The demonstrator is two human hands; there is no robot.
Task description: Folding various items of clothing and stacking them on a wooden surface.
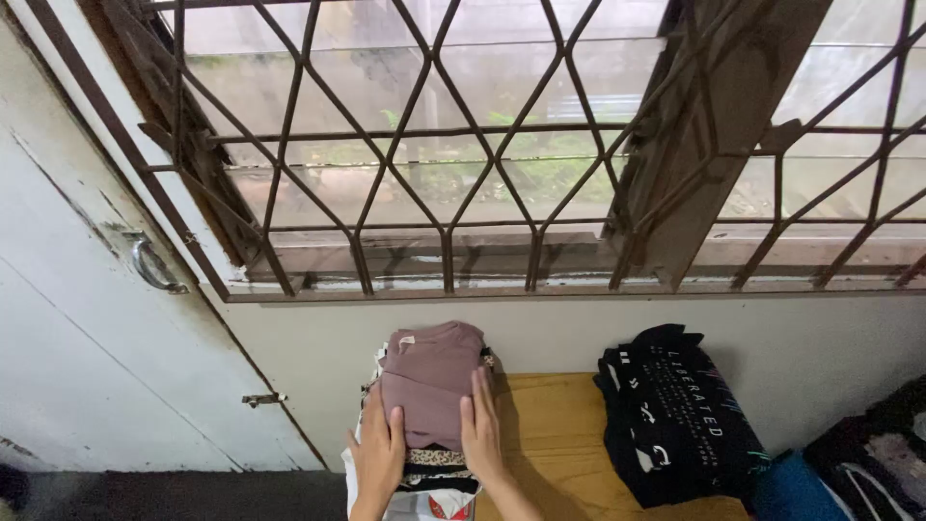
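Left hand (pixel 379 453): lies flat, fingers extended, on the lower left edge of the folded mauve garment (pixel 430 384). The grip is released; nothing is clenched in it, the palm simply presses on the cloth.

Right hand (pixel 480 432): likewise flat and released, fingers pointing toward the top of the frame, laid along the garment's right edge. The two hands flank the lower part of the garment, which shows between them and extends above the fingertips toward the wall.

The mauve garment sits at lower centre of the frame as the top layer of a stack of folded clothes (pixel 436 479); patterned and white pieces show beneath it, between the wrists.

The stack rests at the left end of a wooden desk (pixel 555 434), whose bare yellow-brown surface lies just right of the right hand.

Further right on the desk, well apart from both hands, stands a second pile of folded black clothes (pixel 675 415) with pale print. At the lower right corner, a blue item (pixel 786 494) and dark fabric (pixel 873 453).

Above the desk: a pale wall and a window with a brown metal grille (pixel 444 145) across the upper frame. At left, a white door (pixel 87 338) with a metal handle (pixel 154 265).
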